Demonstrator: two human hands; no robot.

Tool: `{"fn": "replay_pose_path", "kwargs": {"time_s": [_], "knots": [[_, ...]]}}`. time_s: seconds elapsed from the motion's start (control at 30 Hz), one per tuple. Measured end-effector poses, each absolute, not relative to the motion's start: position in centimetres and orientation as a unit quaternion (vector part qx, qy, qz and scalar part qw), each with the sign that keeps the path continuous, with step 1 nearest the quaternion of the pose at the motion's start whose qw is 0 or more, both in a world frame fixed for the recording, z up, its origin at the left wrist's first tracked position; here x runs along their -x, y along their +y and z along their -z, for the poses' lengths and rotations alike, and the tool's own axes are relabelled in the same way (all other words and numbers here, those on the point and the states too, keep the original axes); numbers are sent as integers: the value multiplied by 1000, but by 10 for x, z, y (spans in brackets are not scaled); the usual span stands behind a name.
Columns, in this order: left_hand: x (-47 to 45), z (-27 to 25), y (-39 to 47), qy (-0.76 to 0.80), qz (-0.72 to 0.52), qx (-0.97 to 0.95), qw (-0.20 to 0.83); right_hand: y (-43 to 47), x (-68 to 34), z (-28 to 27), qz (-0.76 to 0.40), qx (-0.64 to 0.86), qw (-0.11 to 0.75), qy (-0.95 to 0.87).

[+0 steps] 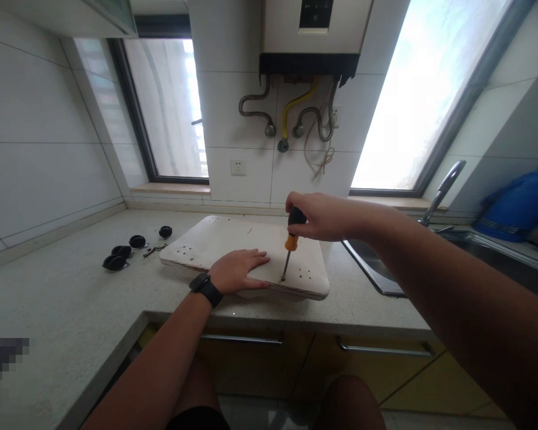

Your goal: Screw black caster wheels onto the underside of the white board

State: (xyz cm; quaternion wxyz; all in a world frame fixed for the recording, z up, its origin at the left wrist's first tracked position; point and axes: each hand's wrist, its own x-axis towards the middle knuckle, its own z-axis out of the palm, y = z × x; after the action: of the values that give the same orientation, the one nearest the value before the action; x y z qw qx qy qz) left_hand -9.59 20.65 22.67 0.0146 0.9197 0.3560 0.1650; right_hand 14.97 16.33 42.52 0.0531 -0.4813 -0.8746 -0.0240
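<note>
A white board [233,236] with rounded corners and groups of small holes near its corners lies on the countertop. My left hand [240,270] rests flat on its near edge, fingers spread. My right hand [307,215] is wrapped round the handle of a screwdriver [291,242], black and orange. The screwdriver stands nearly upright, its tip at a hole or screw close to the board's near right edge; which of these it is, I cannot tell. Left of the board lie several black caster wheels [115,262] and a small pile of screws [155,249].
A steel sink [392,294] with a tap [446,179] is set into the countertop [85,310] at right. Beyond it stands a blue container [520,203]. A water heater [314,36] with hoses hangs on the wall ahead. Drawers with metal handles [385,348] are below the counter edge.
</note>
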Motion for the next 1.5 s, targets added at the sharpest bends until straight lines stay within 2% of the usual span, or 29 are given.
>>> {"fn": "replay_pose_path", "kwargs": {"time_s": [0.17,0.43,0.67,0.77,1.0,1.1,1.27,1.4,1.5], "knots": [[95,-227,205,363,-163,-917,9,165,-157,-418,-44,419,101,-901],[95,-227,205,362,-161,-918,8,169,-148,-412,36,549,101,-829],[95,-227,205,360,-164,-918,10,161,-165,-423,-60,457,82,-884],[94,-227,205,359,-162,-919,12,164,-168,-421,-61,441,98,-890],[95,-228,206,357,-160,-920,16,170,-160,-420,-81,541,104,-831],[94,-228,205,358,-159,-920,16,166,-164,-422,-32,505,97,-857],[93,-230,203,364,-156,-918,13,165,-173,-419,-115,413,103,-897],[94,-229,204,362,-155,-919,14,169,-165,-415,-51,509,117,-851],[94,-229,204,362,-156,-919,11,169,-160,-415,-45,554,112,-824]]}}
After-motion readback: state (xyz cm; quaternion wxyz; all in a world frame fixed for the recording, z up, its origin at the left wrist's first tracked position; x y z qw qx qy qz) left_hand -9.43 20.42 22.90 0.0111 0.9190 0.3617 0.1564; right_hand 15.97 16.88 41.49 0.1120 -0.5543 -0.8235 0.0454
